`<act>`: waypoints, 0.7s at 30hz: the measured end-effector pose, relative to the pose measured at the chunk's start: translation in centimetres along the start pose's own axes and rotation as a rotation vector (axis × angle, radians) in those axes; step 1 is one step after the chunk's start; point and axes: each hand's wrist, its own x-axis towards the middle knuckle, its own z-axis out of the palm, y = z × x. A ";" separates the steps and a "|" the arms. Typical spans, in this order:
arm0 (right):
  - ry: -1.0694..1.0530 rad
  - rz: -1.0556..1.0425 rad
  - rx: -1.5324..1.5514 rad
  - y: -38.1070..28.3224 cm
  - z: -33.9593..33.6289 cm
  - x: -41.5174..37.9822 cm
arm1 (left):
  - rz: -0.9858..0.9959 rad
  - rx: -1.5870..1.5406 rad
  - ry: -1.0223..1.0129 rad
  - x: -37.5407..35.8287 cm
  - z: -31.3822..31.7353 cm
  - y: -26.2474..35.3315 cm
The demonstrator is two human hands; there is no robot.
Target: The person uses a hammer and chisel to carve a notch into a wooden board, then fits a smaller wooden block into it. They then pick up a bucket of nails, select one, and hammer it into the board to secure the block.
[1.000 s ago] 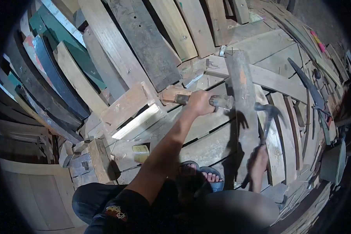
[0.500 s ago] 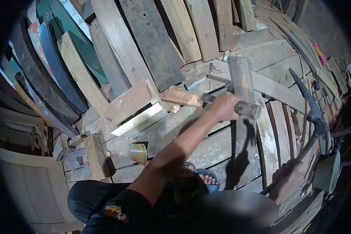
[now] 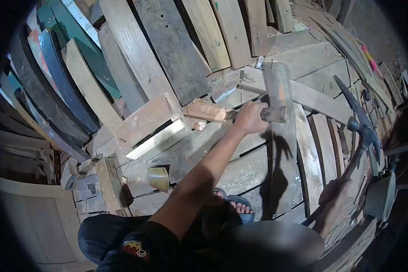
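Dim workshop floor, littered with loose planks (image 3: 167, 50). From the head camera: left hand (image 3: 249, 117) wrapped tight round a chisel (image 3: 269, 114), pressed against an upright board (image 3: 281, 136) to steady it; right hand (image 3: 335, 195) clenched on a hammer (image 3: 365, 136), raised off right. Sandalled foot (image 3: 235, 206) below.

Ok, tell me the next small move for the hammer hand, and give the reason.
Probably swing the hammer down onto the butt of the chisel. The right hand holds the hammer raised off to the side, clear of the wood, while the left hand grips the chisel with its tip set against the small wooden block, lying across the dark plank.
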 end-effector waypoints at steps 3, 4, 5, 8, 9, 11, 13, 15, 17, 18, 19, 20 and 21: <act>-0.004 -0.016 -0.014 -1.3 -0.2 0.0 | 0.090 0.042 0.043 -0.7 0.7 0.0; -0.008 -0.008 -0.001 -1.3 0.0 -0.1 | 0.073 0.048 0.011 -0.9 0.8 -0.1; -0.010 0.001 0.013 -1.2 0.1 -0.1 | 0.059 0.054 -0.022 -0.9 0.9 0.0; -0.004 0.024 -0.033 0.5 0.3 -0.5 | 0.035 0.047 -0.019 -0.9 1.2 0.3; -0.040 0.009 -0.109 0.8 0.1 -0.7 | 0.001 0.045 -0.033 -0.8 1.0 0.3; -0.133 0.065 -0.197 1.2 -0.8 -1.0 | -0.007 0.064 -0.056 -0.5 1.0 0.1; -0.050 0.021 -0.250 1.5 -2.0 -0.3 | 0.063 0.084 -0.069 -1.1 1.7 -0.4; 0.018 -0.046 -0.261 1.3 -4.2 1.0 | 0.081 0.164 -0.146 -1.9 2.2 -0.3; 0.111 -0.115 -0.180 -0.7 -4.5 1.8 | 0.090 0.191 -0.143 -2.1 2.9 -0.6; 0.184 -0.135 -0.118 -1.4 -4.3 2.2 | 0.093 0.206 -0.144 -2.2 3.1 -0.7; 0.236 -0.139 -0.023 -2.0 -3.4 2.2 | 0.065 0.185 -0.127 -2.0 4.0 -1.7; 0.218 -0.127 0.086 -1.0 -3.7 3.0 | 0.062 0.176 -0.116 -2.0 3.6 -1.3; 0.232 -0.157 0.057 0.3 -2.9 3.0 | 0.059 0.166 -0.108 -2.0 3.1 -0.6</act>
